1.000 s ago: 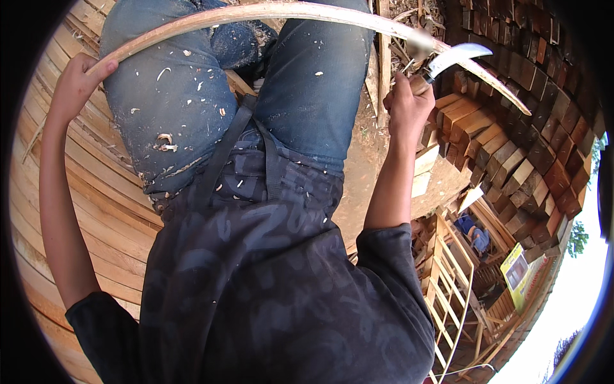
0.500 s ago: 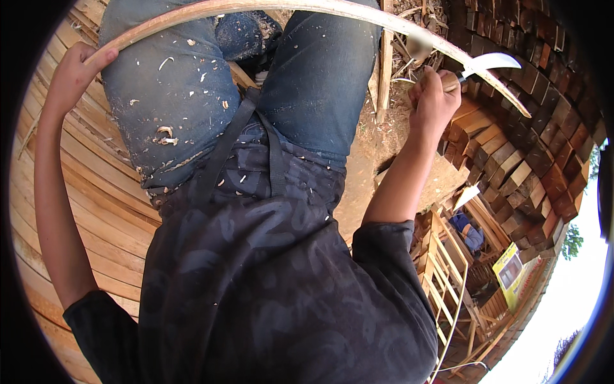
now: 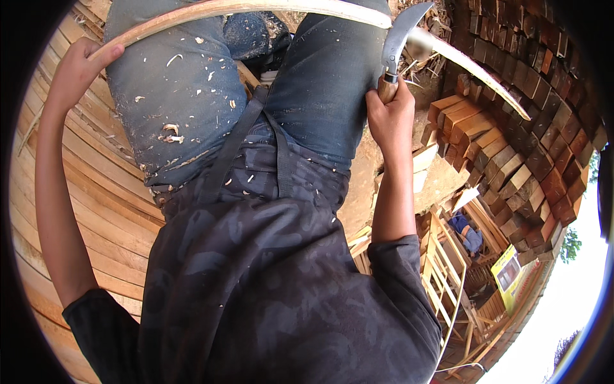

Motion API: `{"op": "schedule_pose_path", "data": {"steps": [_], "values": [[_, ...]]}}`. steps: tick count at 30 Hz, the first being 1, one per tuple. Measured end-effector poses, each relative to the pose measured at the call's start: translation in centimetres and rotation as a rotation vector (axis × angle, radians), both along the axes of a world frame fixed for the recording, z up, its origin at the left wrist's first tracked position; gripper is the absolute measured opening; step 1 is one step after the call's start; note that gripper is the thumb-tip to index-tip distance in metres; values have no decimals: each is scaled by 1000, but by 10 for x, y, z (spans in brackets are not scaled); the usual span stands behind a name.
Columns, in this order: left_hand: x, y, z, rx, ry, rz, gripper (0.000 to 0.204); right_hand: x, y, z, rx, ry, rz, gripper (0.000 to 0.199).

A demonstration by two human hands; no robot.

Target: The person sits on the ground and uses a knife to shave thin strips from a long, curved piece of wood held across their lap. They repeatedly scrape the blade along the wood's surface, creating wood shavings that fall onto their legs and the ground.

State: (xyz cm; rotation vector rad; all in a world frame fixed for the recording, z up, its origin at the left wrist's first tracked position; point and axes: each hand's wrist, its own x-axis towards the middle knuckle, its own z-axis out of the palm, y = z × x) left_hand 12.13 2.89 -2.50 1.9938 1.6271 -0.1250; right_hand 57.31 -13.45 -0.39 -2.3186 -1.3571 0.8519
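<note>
Gripping a curved knife [image 3: 401, 37] by its wooden handle, the right hand [image 3: 390, 118] is closed tight, the blade laid against a long bent wooden strip [image 3: 268, 8] that arches across both knees. The left hand [image 3: 75, 72] curls around the strip's left end, thumb stretched along it. Pale shavings [image 3: 171, 131] dot the blue jeans [image 3: 192, 96]. Stacked wooden blocks [image 3: 511, 153] lie to the right, wooden slats [image 3: 96, 192] to the left.

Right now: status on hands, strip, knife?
Left hand grips wooden strip end. Right hand holds curved knife, blade at the strip. Shavings on jeans; nothing blocking.
</note>
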Motion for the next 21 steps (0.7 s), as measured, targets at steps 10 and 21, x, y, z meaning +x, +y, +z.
{"op": "schedule_pose_path", "data": {"steps": [10,21], "values": [[-7,-1,-5,-11,21,6,68,5,18,23,-51,-126,179,18],[-14,-1,-11,-46,20,13,68,19,20,30,-37,-103,23,10]]}}
